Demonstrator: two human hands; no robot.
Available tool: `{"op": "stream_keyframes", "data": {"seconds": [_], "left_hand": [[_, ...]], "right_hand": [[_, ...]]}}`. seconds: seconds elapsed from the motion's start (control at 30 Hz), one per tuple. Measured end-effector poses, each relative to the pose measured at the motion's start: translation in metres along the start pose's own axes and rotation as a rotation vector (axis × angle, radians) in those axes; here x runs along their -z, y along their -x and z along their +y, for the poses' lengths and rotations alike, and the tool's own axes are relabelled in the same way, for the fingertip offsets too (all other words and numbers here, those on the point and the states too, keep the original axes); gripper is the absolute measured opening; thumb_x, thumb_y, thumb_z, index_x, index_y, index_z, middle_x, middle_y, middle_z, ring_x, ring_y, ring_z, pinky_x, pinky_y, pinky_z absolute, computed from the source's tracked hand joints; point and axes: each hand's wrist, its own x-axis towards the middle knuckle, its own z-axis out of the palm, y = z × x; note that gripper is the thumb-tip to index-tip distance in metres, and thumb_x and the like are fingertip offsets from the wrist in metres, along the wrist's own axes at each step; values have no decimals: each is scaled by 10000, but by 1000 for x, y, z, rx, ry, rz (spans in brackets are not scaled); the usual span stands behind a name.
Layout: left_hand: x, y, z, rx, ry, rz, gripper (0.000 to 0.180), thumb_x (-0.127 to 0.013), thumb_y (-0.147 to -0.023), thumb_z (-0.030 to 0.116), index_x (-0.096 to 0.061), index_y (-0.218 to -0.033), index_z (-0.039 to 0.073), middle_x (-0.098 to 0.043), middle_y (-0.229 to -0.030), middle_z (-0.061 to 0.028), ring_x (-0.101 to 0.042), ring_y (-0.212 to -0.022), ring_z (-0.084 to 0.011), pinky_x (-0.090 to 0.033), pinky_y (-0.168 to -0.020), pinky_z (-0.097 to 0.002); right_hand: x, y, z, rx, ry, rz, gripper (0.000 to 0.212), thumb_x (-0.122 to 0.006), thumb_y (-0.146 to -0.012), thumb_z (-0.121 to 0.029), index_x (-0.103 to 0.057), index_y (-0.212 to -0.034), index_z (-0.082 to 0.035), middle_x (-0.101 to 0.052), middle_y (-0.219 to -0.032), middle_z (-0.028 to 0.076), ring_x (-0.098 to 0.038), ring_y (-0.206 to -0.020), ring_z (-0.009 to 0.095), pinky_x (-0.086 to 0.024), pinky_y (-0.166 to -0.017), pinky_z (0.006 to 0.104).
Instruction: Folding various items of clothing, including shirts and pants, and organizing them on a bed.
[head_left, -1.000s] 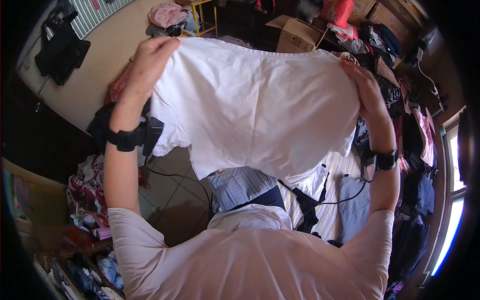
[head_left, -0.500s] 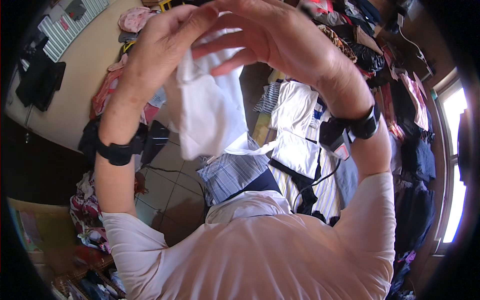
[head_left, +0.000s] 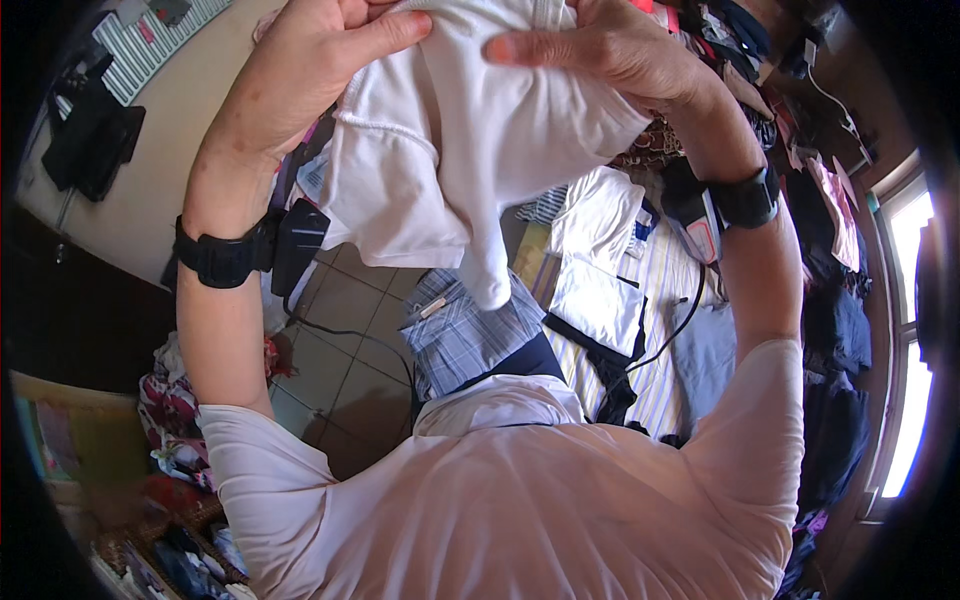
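A white garment, its exact kind unclear, hangs in loose folds point(head_left: 480, 140) between my raised hands at the top of the view. My left hand point(head_left: 330, 60) grips its upper left part, thumb lying on the cloth. On the other side my right hand point(head_left: 620, 50) pinches the fabric, thumb pointing inward. The garment's upper edge runs out of the picture. Below its hanging end, a grey-blue plaid cloth point(head_left: 470, 330) lies across my lap. Black straps with small devices sit around both forearms.
To the right, folded white clothes point(head_left: 595, 300) and a grey garment point(head_left: 705, 350) lie on a striped sheet point(head_left: 575, 375). Piled clothes line the right wall by a window point(head_left: 905, 330). Floral cloth point(head_left: 170, 420) lies at left, beside the tiled floor point(head_left: 340, 370). Black cables hang from both forearm devices.
The white garment has been spread wider and now hangs between both hands. My hands have moved apart, and my right fingers, loosely stretched before, now grip the cloth.
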Motion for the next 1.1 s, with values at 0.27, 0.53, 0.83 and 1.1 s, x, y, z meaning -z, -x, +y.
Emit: {"op": "stream_keyframes", "data": {"seconds": [0.27, 0.53, 0.83, 1.1], "left_hand": [[30, 22, -66, 13, -625, 52, 305, -740, -778, 185, -689, -1008, -9, -680, -776, -123, -650, -710, -170, -497, -689, -305], [44, 8, -64, -37, -899, 207, 274, -687, -818, 160, -653, -1046, 13, -649, -784, -125, -633, -768, -205, -482, -708, -301], [19, 54, -31, -471, -542, 152, 260, -673, -824, 85, -603, -1065, 16, -579, -1108, -128, -575, -996, -194, -479, -809, -281], [-94, 206, -88, 38, -11, -494, 296, -769, -653, 28, -554, -855, 18, -562, -1113, -122, -595, -1012, -309, -504, -828, -372]], "right_hand": [[-8, -17, -3, 22, 204, 125, 263, -694, -903, -213, -687, -1079, -18, -696, -940, 3, -609, -821, 70, -503, -729, 222], [1, -24, -22, -157, 684, 256, 423, -811, -780, -250, -656, -1099, -18, -683, -974, 71, -627, -897, 161, -496, -793, 288], [-5, 66, -25, 160, 691, 299, 596, -780, -759, -87, -538, -1300, -25, -643, -1098, 171, -648, -1055, 262, -577, -848, 382], [-125, 134, 39, -15, -105, -589, 351, -635, -713, 31, -596, -1061, 9, -568, -978, 134, -611, -856, 315, -503, -723, 400]]}}
